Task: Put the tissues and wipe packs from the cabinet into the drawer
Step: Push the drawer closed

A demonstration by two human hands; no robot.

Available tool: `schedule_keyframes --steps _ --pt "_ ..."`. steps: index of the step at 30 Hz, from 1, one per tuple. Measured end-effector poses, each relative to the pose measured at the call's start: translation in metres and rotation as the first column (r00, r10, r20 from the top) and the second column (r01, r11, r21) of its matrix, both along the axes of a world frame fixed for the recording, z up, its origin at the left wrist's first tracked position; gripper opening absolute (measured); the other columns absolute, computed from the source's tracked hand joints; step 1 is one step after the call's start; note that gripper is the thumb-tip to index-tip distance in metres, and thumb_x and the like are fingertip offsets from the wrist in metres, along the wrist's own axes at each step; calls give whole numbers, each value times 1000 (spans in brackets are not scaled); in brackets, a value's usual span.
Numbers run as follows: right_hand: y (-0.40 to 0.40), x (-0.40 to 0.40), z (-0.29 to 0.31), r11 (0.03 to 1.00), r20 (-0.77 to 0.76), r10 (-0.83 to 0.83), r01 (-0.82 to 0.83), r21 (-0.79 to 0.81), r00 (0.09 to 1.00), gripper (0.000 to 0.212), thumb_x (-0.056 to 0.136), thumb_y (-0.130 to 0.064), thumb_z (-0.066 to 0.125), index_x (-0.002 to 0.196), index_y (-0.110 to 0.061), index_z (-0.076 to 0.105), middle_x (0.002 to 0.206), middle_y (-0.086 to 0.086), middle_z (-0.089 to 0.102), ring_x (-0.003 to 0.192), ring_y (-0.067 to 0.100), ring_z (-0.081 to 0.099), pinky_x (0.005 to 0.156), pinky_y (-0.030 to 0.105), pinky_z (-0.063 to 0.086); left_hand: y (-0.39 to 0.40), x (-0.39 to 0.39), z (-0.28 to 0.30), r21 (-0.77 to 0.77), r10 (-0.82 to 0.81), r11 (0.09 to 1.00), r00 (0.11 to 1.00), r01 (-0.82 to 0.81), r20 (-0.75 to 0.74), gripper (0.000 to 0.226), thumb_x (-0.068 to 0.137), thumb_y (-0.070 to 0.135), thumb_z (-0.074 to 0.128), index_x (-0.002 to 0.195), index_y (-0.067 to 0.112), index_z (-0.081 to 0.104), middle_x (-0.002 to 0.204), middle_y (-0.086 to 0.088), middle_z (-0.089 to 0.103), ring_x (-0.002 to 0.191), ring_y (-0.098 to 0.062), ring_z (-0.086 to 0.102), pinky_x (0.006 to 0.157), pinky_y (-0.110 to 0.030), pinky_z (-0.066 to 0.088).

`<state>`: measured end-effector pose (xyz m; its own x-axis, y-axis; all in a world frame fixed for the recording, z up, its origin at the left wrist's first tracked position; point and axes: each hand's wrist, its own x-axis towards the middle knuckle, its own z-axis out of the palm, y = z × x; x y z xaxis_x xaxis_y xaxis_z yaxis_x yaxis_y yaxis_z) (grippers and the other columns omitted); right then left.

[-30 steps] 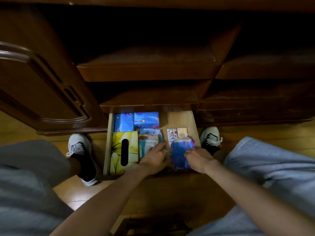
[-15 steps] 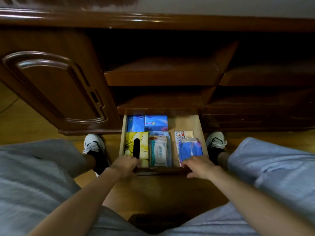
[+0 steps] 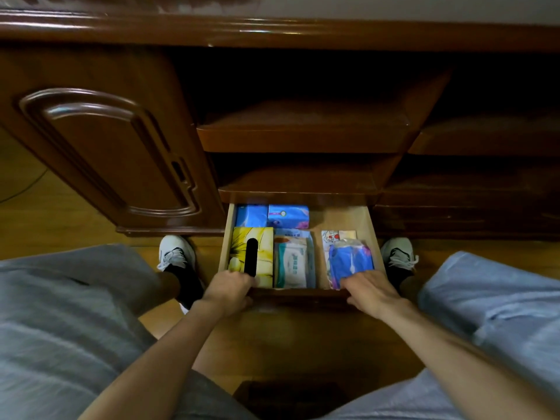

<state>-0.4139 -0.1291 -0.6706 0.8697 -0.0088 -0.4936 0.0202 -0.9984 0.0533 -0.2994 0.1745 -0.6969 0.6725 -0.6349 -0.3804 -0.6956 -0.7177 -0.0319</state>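
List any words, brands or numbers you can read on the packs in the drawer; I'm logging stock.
None can be read.
Wipe pack: printing too blurred.
Blue tissue pack: logo only, text too small.
Cartoon pack: picture, no clear words.
Yellow tissue box: flower pattern only.

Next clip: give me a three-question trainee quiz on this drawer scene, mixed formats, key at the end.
1. True or false: the yellow tissue box lies at the drawer's right side.
2. What does the left hand rest on?
A. cabinet door
B. drawer's front edge
C. shoe
3. Fill in: the right hand partly covers the ___ pack.

Key: 1 false, it is on the left. 2 B. 3 blue.
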Motion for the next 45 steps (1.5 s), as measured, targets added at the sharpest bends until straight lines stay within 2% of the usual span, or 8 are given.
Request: schedule_keyframes --steps 19,23,25,27,29,32,36,45 --pt "0 6 -39 981 107 -176 165 99 979 40 96 -41 63 135 -33 57 138 -5 58 130 17 50 94 34 54 -8 7 -25 -86 247 966 969 -245 18 38 85 55 65 113 30 64 110 4 69 99 -18 66 72 -32 49" --pt "5 -1 -50 926 320 -362 298 231 876 49 88 -54 67 131 -34 54 134 -4 51 126 17 46 94 31 50 -7 -15 -29 -275 522 830 849 -484 80 75 70 70 71 127 23 57 128 -6 54 121 -27 47 94 -43 43" --pt "11 -4 -54 709 406 -705 565 421 582 76 78 -49 81 140 -25 46 142 7 44 132 28 42 101 42 48 -7 -30 -31 -371 776 549 622 -749 -107 119 57 69 81 150 15 28 150 -17 28 139 -36 26 108 -56 31" --pt "16 -7 -63 221 211 -972 707 672 103 95 77 -42 84 151 -17 30 154 15 31 142 37 31 109 57 42 -12 -41 -37 -385 837 196 359 -902 -413 145 55 59 88 156 13 -5 162 -18 4 148 -37 8 114 -58 21" --pt "22 -8 -73 -267 -160 -961 623 735 -224 95 88 -41 76 157 -14 18 157 17 29 141 40 37 108 59 44 -19 -44 -47 -348 720 -57 203 -936 -663 148 60 44 91 154 11 -20 164 -20 1 151 -34 6 120 -49 19" --pt "26 0 -80 -670 -609 -737 436 601 -294 79 98 -38 64 160 -15 21 154 15 44 130 35 55 106 48 51 -21 -38 -58 -279 615 -229 83 -933 -784 139 64 30 92 155 7 -10 160 -22 21 146 -35 28 118 -44 26" --pt "26 4 -84 -755 -747 -636 355 551 -193 58 100 -22 63 152 -16 39 148 14 49 127 36 57 98 45 55 -17 -34 -67 -249 577 -304 30 -920 -816 136 67 30 91 155 7 -10 157 -20 31 146 -32 30 116 -34 20" --pt "26 20 -85 -752 -722 -650 339 566 -236 50 101 -11 60 148 -12 42 146 17 49 129 36 53 100 48 54 -16 -24 -62 -317 588 -272 104 -909 -802 124 64 27 93 150 0 8 145 -20 47 137 -34 43 114 -48 36"
